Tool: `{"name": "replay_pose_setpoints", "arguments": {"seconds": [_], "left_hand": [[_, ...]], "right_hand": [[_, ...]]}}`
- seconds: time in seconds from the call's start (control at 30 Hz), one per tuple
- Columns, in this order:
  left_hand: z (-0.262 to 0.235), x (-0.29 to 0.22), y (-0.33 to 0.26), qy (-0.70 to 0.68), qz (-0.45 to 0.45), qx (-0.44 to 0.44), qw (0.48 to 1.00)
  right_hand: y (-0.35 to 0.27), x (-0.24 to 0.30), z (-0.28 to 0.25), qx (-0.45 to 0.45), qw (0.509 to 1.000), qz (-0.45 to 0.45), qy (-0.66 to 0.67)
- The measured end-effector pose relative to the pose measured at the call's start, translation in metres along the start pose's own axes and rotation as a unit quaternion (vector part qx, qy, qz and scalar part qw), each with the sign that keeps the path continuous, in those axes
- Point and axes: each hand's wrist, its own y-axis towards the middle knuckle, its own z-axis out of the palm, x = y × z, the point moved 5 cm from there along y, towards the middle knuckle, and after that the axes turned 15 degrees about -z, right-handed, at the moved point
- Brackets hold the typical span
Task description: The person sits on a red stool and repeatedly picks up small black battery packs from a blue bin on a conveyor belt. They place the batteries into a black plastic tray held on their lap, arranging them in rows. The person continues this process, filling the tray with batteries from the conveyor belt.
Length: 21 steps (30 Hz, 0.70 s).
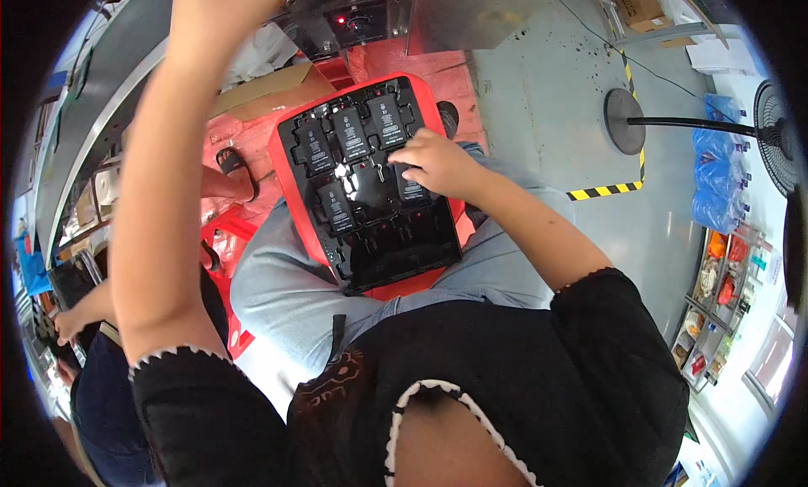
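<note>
A black plastic tray [396, 255] rests on a red stool [282, 163] between my knees. Several flat black rectangular packs with white print, which look like batteries, lie in its recesses; one such pack [390, 121] is in the far right recess. My right hand [438, 163] is over the tray's right side with its fingers bent together, partly covering another pack [412, 188]. What its fingertips hold, if anything, is hidden. Raised to the far left, my left hand [227, 3] is smeared by motion and cut by the upper edge, close to a metal machine; its fingers are hidden.
Ahead stands a metal machine panel [358, 24] with a red light. An open cardboard box [278, 91] lies on red floor sheeting to the left. Another person's sandalled foot [240, 171] and hand [71, 323] are on the left. A fan [770, 133] stands at the right.
</note>
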Motion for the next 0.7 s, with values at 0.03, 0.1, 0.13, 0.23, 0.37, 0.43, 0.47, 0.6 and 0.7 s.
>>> {"name": "replay_pose_setpoints", "arguments": {"seconds": [0.03, 0.1, 0.13, 0.23, 0.37, 0.43, 0.47, 0.6, 0.7], "left_hand": [[0.002, -0.017, -0.026, -0.054, 0.021, 0.018, 0.998], [-0.019, -0.041, -0.086, -0.081, 0.009, 0.081, 0.993], [-0.012, -0.044, -0.117, -0.079, -0.021, 0.13, 0.988], [0.012, -0.042, -0.211, -0.053, -0.116, 0.268, 0.955], [0.072, -0.018, -0.314, -0.03, -0.161, 0.363, 0.917], [0.081, -0.016, -0.333, -0.011, -0.145, 0.363, 0.92], [0.081, -0.016, -0.332, 0.006, -0.15, 0.362, 0.92], [0.07, -0.018, -0.334, 0.042, -0.182, 0.377, 0.907], [0.079, -0.019, -0.337, -0.022, -0.201, 0.371, 0.906]], "right_hand": [[-0.007, -0.009, 0.001, 0.013, 0.996, 0.001, -0.085], [-0.001, 0.001, -0.011, -0.093, 0.991, -0.063, -0.076], [-0.005, 0.004, -0.018, -0.144, 0.983, -0.085, -0.075], [-0.002, 0.041, -0.074, -0.187, 0.978, -0.079, -0.049], [0.012, 0.09, -0.152, -0.201, 0.978, -0.032, 0.04], [0.021, 0.106, -0.186, -0.235, 0.968, -0.083, 0.013], [0.027, 0.114, -0.2, -0.251, 0.962, -0.107, -0.003], [0.053, 0.119, -0.203, -0.191, 0.967, -0.161, -0.059], [0.042, 0.074, -0.098, 0.134, 0.978, -0.019, -0.156]]}}
